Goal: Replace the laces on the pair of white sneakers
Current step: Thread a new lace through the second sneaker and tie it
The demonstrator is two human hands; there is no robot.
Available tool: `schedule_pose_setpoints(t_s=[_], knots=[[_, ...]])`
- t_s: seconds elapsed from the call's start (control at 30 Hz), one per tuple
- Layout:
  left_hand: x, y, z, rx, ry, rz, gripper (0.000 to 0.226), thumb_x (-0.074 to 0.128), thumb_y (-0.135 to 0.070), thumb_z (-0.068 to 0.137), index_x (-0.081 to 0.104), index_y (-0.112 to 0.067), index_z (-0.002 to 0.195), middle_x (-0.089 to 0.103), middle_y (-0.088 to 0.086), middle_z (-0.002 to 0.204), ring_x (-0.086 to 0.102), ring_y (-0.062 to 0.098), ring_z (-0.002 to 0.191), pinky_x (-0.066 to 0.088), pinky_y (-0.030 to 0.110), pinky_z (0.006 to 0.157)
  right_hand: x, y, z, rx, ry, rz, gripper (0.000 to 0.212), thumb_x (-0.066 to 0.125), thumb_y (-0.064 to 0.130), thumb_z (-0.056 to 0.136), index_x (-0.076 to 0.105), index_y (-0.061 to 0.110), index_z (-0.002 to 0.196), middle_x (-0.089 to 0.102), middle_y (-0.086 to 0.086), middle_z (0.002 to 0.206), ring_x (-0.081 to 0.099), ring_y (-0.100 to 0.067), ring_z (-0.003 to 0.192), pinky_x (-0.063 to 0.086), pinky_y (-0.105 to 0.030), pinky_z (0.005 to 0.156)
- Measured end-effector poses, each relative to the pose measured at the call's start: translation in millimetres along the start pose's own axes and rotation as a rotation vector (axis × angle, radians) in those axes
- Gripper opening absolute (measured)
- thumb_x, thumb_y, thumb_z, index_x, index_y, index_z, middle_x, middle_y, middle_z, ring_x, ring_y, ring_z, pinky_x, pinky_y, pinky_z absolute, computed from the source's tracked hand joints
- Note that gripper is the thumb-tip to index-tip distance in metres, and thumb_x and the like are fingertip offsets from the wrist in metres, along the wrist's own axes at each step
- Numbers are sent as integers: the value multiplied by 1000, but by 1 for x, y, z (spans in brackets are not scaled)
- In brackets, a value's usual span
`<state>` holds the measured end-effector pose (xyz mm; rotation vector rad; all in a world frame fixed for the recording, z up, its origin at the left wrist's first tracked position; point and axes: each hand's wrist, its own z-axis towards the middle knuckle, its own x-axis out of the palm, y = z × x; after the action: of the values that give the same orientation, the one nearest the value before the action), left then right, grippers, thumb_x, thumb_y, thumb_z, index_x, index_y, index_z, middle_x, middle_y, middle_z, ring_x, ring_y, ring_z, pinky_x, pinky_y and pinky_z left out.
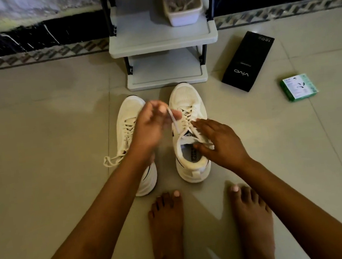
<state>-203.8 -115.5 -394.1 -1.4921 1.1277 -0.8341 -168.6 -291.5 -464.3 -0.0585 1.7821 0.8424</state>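
Two white sneakers stand side by side on the tiled floor, toes pointing away from me. The left sneaker (129, 121) is laced, and its lace ends trail loose on the floor at its left. My left hand (154, 125) hovers between the shoes and pinches one lace end (173, 120) of the right sneaker (186, 103), pulling it up. My right hand (219, 142) rests on the right sneaker's collar, with its thumb inside the opening and its fingers over the upper laces.
A grey shelf rack (161, 42) stands just beyond the toes, with a tub of laces (182, 1) on it. A black phone box (248, 61) and a small green box (299, 87) lie to the right. My bare feet (168, 222) are near the heels.
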Motion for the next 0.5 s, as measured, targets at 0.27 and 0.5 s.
schedule_pose_setpoints(t_s=[0.27,0.5], knots=[[-9,-2,8,86,-80,508,11,49,-23,97,51,-17,105,55,-9,86,53,5,73,42,19,64,4,5,-2,30,-36,70,64,47,47,82,43,21,140,47,-4,142,50,-27,124,42,-37,99],[-8,32,4,26,74,614,16,49,-10,95,63,-10,86,60,1,77,53,13,69,40,23,63,10,2,-1,28,-54,74,62,44,49,85,41,22,141,44,-2,145,49,-24,126,41,-35,98]])
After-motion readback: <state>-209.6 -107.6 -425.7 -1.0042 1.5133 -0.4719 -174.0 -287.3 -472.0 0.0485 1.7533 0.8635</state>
